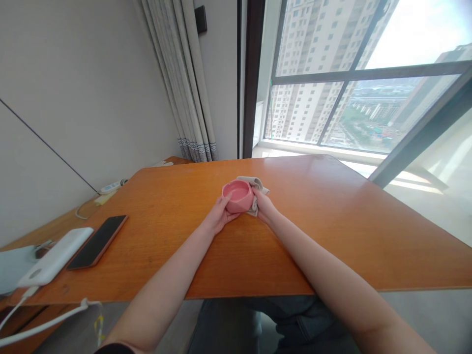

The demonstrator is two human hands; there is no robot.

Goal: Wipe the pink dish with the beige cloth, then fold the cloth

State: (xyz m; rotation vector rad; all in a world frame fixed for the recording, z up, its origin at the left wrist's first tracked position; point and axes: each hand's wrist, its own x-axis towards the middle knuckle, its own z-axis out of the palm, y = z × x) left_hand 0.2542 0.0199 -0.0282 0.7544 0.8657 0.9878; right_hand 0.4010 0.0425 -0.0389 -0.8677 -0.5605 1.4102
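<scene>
A small pink bowl with a wavy rim is held over the middle of the wooden table, its opening tilted towards me. My left hand grips the bowl at its left side, thumb at the rim and fingers underneath. On the other side, my right hand is closed on a light grey cloth, pressing it against the bowl's right wall. Part of the cloth shows behind the bowl and part hangs below it. The right fingertips are mostly hidden by cloth and bowl.
At the table's left lie a dark phone and a white power bank with a white cable attached. A power strip sits by the wall. Beyond the far edge are a curtain and a large window.
</scene>
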